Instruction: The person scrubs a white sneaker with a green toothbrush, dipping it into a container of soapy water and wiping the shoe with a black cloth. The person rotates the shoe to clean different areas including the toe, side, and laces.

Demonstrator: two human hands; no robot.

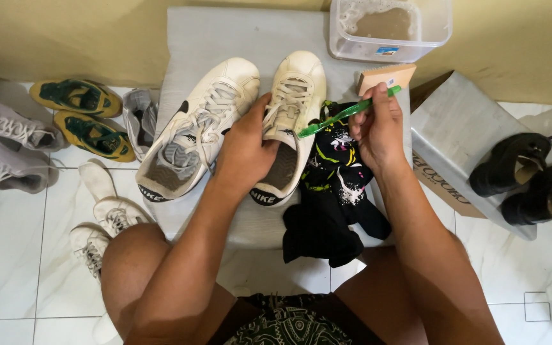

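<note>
We see the left hand [245, 150] closed around the side of a white sneaker [291, 121], its grip wrapped over the shoe's collar near the laces, holding it on the pale grey table [186, 38] at the centre of the view. The right hand [378, 131] has its grip pinched shut on a green toothbrush [343, 115], whose far end points toward 8 o'clock and lies just beside the sneaker's laces. A second white sneaker [193, 131] lies at 9 o'clock of the held one, touching it. A black printed cloth [333, 191] sits at 5 o'clock of the held sneaker. A wooden brush [386, 76] and a clear tub of murky water [388, 29] stand at 1 o'clock. Yellow-green shoes [84, 115] rest on the tiled floor [7, 275] at 9 o'clock, black shoes [531, 172] at 3 o'clock.
</note>
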